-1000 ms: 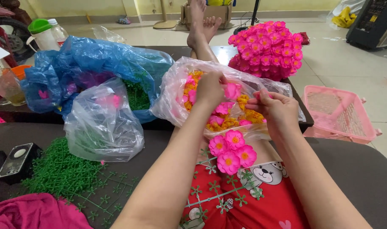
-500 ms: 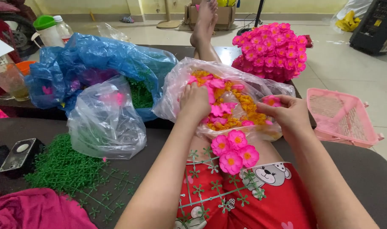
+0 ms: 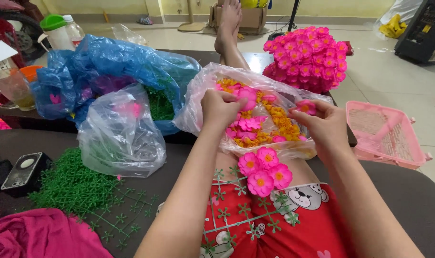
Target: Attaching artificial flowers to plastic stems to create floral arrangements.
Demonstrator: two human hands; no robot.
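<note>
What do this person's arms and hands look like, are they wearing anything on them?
Both arms are bare from the frame's lower edge to the fingertips: no sleeves, gloves, watch or bracelet show. The left hand and right hand show no rings that I can make out. Fingernails look short and unpainted where visible.

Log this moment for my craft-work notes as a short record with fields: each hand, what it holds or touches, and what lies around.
left hand: inside the clear bag of petals, fingers closed on a pink petal piece
right hand: at the bag's right edge, holding a pink flower
lap: cluster of assembled pink flowers on a green plastic grid
left side: blue bag, second clear bag, pile of green stems
right side: pink basket, pink flower ball
</note>
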